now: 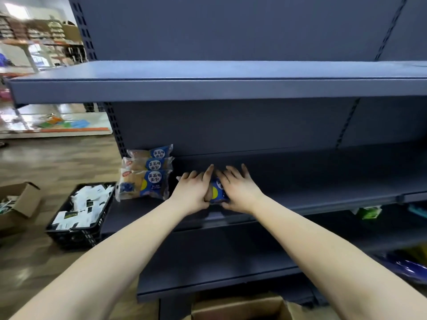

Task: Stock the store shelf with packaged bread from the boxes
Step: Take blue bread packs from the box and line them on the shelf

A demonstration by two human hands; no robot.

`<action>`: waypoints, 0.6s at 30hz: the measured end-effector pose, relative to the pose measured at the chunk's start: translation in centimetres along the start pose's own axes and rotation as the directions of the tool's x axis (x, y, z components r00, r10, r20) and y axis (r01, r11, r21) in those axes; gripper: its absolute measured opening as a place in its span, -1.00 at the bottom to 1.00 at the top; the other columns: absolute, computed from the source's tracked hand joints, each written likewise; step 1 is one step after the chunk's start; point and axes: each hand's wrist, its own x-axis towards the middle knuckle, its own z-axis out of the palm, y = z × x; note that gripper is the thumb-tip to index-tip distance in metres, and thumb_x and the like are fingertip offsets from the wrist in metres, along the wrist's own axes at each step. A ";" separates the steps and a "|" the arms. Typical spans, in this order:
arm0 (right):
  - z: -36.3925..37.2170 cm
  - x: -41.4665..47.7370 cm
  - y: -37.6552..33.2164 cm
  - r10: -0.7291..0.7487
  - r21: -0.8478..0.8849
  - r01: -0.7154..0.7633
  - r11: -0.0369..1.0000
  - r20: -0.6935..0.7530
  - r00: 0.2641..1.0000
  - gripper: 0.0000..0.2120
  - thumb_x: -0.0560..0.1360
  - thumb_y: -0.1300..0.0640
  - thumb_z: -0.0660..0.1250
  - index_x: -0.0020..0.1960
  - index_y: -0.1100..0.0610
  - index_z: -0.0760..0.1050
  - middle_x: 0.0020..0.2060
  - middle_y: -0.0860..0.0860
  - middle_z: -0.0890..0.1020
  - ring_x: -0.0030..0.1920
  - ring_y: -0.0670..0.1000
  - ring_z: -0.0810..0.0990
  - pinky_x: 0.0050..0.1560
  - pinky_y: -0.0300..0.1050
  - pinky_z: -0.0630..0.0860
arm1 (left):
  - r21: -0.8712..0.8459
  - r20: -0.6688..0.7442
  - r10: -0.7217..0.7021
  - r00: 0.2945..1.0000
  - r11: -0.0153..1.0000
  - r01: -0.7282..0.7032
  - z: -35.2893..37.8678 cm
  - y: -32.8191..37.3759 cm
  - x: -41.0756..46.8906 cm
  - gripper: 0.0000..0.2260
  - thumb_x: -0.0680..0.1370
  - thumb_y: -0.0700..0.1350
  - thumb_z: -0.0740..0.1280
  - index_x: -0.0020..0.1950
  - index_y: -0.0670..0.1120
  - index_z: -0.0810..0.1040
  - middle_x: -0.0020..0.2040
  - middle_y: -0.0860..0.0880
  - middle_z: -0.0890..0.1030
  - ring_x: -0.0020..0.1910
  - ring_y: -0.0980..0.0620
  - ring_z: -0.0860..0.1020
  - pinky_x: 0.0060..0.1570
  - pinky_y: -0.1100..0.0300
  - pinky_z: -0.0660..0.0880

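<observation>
A blue-and-clear packet of bread (217, 192) stands on the middle dark blue shelf (323, 192), between my two hands. My left hand (193, 192) lies against its left side and my right hand (238, 189) against its right side, fingers straight and pointing toward the back panel. Most of the packet is hidden by the hands. To the left, at the shelf's end, three matching bread packets (145, 174) stand in a row one behind another.
An empty upper shelf (208, 88) overhangs the work area. A black crate of white packets (80, 209) and an open cardboard box (18, 204) sit on the wooden floor at left. Another cardboard box (242, 308) is below me. Green and blue goods lie on lower shelves at right.
</observation>
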 end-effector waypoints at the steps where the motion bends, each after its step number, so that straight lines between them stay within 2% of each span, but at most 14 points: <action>1: -0.1 0.3 -0.5 -0.003 -0.007 0.003 1.000 -0.005 1.000 -0.11 0.43 -0.14 0.35 0.55 0.18 -0.01 0.44 0.10 0.26 0.49 0.12 0.08 0.46 0.26 -0.10 | 0.015 -0.006 0.008 1.000 1.000 -0.008 -0.1 -0.3 -0.4 -0.08 0.40 0.06 0.41 0.56 -0.15 -0.08 0.33 -0.12 0.44 0.29 -0.15 0.38 0.26 0.04 0.27; 4: -0.4 1.1 -2.3 -0.039 -0.006 0.038 0.999 -0.024 0.999 -0.25 0.40 -0.11 0.37 0.46 0.18 0.20 0.34 0.10 0.34 0.39 0.13 0.24 0.46 0.25 0.00 | 0.033 -0.050 0.027 0.998 0.999 -0.026 -0.1 -1.6 -1.7 -0.11 0.32 0.01 0.48 0.54 -0.16 0.13 0.23 -0.16 0.51 0.19 -0.21 0.47 0.20 -0.01 0.35; 8: -0.9 2.7 -4.9 -0.072 0.019 0.073 0.997 -0.051 0.996 -0.29 0.38 -0.13 0.41 0.39 0.17 0.26 0.28 0.07 0.37 0.31 0.10 0.35 0.43 0.23 0.12 | 0.086 -0.099 -0.030 0.995 0.996 0.039 -0.2 -4.4 -4.0 -0.05 0.03 0.06 0.60 0.37 -0.21 0.44 0.00 -0.18 0.62 -0.02 -0.23 0.60 0.06 -0.08 0.51; 11: -1.1 4.0 -7.0 -0.117 0.051 0.121 0.991 -0.088 0.989 -0.28 0.37 -0.11 0.43 0.39 0.17 0.26 0.28 0.08 0.37 0.29 0.11 0.36 0.39 0.09 0.23 | 0.101 -0.097 -0.088 0.991 0.990 0.098 -0.3 -6.4 -6.1 -0.05 -0.04 0.09 0.60 0.30 -0.21 0.49 0.01 -0.20 0.62 -0.02 -0.24 0.61 0.02 -0.11 0.54; 14: -1.3 5.3 -9.8 -0.167 0.124 0.181 0.976 -0.114 0.979 -0.27 0.37 -0.09 0.44 0.39 0.18 0.26 0.29 0.08 0.36 0.27 0.09 0.35 0.23 -0.02 0.41 | 0.148 -0.072 -0.148 0.986 0.976 0.158 -0.1 -8.2 -8.4 -0.10 -0.07 0.09 0.59 0.22 -0.21 0.55 0.00 -0.19 0.62 -0.04 -0.24 0.61 0.00 -0.15 0.55; 18: -1.2 6.6 -14.0 -0.234 0.199 0.258 0.946 -0.134 0.963 -0.26 0.37 -0.09 0.43 0.40 0.22 0.26 0.31 0.11 0.36 0.31 0.11 0.33 0.27 -0.03 0.39 | 0.170 -0.050 -0.235 0.971 0.956 0.240 0.4 -10.0 -11.0 -0.23 -0.07 0.08 0.59 0.07 -0.20 0.59 -0.06 -0.16 0.63 -0.07 -0.21 0.61 0.01 -0.12 0.54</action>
